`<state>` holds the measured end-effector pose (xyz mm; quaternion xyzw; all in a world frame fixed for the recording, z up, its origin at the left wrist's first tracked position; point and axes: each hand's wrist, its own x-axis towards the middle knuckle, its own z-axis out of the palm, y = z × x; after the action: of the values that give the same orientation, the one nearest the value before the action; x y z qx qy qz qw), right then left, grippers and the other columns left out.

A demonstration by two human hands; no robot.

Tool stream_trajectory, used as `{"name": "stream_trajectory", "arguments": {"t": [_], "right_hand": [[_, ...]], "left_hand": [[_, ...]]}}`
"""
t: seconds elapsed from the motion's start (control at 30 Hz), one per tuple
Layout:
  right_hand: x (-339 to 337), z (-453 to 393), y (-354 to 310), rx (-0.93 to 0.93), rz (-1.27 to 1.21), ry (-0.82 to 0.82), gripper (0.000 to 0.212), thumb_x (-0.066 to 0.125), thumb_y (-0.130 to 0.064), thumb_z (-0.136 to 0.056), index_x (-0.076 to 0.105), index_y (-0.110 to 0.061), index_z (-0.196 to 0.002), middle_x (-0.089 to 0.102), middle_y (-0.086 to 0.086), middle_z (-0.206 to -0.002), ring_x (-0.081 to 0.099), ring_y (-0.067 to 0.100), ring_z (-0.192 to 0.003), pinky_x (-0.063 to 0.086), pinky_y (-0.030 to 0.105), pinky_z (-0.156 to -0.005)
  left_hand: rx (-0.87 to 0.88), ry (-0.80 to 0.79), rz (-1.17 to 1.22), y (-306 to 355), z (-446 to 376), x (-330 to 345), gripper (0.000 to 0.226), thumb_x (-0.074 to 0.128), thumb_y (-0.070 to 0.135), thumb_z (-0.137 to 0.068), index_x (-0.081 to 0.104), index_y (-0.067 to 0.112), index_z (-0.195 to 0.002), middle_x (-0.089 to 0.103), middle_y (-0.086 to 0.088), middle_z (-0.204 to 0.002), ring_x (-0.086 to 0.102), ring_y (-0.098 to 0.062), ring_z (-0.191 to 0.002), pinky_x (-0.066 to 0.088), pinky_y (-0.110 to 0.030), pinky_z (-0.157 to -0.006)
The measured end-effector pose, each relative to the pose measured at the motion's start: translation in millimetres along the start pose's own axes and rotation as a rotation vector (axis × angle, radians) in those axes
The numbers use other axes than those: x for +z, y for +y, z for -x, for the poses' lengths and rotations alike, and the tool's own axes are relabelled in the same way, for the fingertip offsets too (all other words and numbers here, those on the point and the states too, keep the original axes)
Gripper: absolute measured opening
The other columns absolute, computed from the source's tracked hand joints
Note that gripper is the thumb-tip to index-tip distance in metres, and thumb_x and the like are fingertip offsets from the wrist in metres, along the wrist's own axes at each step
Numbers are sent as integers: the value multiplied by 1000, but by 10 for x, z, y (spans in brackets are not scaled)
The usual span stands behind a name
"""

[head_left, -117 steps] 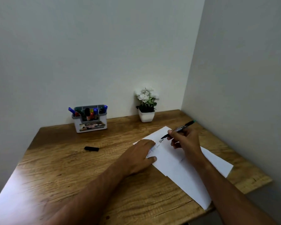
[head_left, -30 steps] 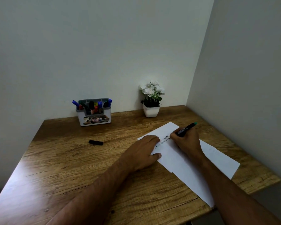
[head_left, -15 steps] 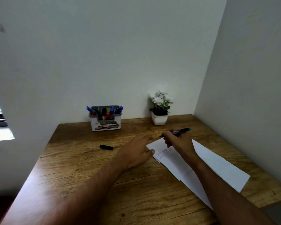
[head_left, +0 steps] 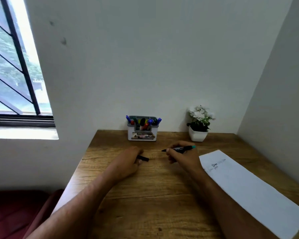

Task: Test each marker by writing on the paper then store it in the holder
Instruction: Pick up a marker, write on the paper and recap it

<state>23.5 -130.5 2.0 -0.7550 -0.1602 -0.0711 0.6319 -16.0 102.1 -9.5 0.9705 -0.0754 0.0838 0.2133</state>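
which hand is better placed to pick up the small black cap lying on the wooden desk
Left. The left hand already rests on the small black cap, while the right hand holds the uncapped black marker.

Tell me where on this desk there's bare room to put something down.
Bare wood lies along the near edge of the desk between the forearms, and between holder and plant pot. Crowded: the paper covers the right side.

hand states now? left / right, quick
Left hand: closed on the black cap, at the desk surface.
Right hand: closed on the uncapped marker, tip pointing left.
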Motion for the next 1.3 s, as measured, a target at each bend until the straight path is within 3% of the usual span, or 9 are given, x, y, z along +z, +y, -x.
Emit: {"name": "stream_trajectory", "arguments": {"t": [0.1, 0.27, 0.43, 0.63, 0.77, 0.9, 1.07, 1.3], "right_hand": [[118, 0, 1, -6, 14, -30, 4, 80, -5, -83, 78, -8, -86, 75, 11, -76, 72, 25, -63, 60, 34, -57], [175, -25, 26, 18, 65, -45, 6, 83, -8, -81, 80, -9, -86, 74, 9, -69, 69, 21, -58, 58, 32, -54], [149, 13, 48, 35, 54, -54, 4, 78, -10, -85, 80, -11, -88, 75, 11, -73, 71, 26, -65, 61, 40, -63], [85, 40, 46, 66, -6, -71, 12, 68, -4, -91, 80, -8, -94, 76, 14, -79, 72, 27, -73, 61, 33, -64], [75, 49, 46, 49, -29, -76, 14, 68, -3, -91, 79, -7, -98, 77, 13, -82, 73, 33, -78, 62, 36, -66], [76, 75, 23, -8, -56, -68, 8, 73, -5, -89, 77, -6, -96, 77, 12, -83, 74, 31, -73, 63, 42, -66], [39, 83, -69, -61, -89, -44, 4, 75, -5, -87, 79, -4, -88, 75, 15, -75, 69, 27, -61, 57, 33, -53], [13, 80, -104, -78, -105, -68, 4, 75, -3, -87, 79, -3, -86, 74, 16, -73, 67, 27, -60, 55, 31, -51]], "left_hand": [[-16, -4, 23, -77, 11, 8, 29, 57, 30, -94, 55, 32, -123, 60, 12, -118, 55, -5, -109, 43, -21, -89], [1, 5, 12, -9, -60, 68, 28, 59, 30, -93, 58, 29, -120, 60, 11, -116, 56, -6, -107, 48, -28, -93], [31, -1, 55, 65, -151, 149, 13, 60, 27, -93, 61, 31, -105, 59, 13, -105, 55, -3, -95, 50, -27, -88], [19, 40, 68, 69, -174, 174, 11, 62, 23, -92, 61, 30, -100, 57, 14, -101, 54, -3, -93, 47, -21, -84], [20, 75, 90, 78, -173, 180, 11, 60, 22, -92, 59, 32, -98, 55, 15, -99, 52, -1, -90, 41, -15, -74], [4, 118, 170, 129, -168, 160, 11, 57, 21, -95, 61, 28, -103, 59, 14, -101, 55, -2, -94, 45, -20, -84], [-13, 153, 304, 142, -179, 158, 16, 55, 17, -95, 63, 25, -106, 64, 11, -107, 57, -1, -98, 47, -22, -91], [-5, 166, 348, 224, -179, 162, 17, 56, 14, -95, 62, 27, -104, 63, 12, -107, 58, -2, -100, 47, -23, -93]]}}
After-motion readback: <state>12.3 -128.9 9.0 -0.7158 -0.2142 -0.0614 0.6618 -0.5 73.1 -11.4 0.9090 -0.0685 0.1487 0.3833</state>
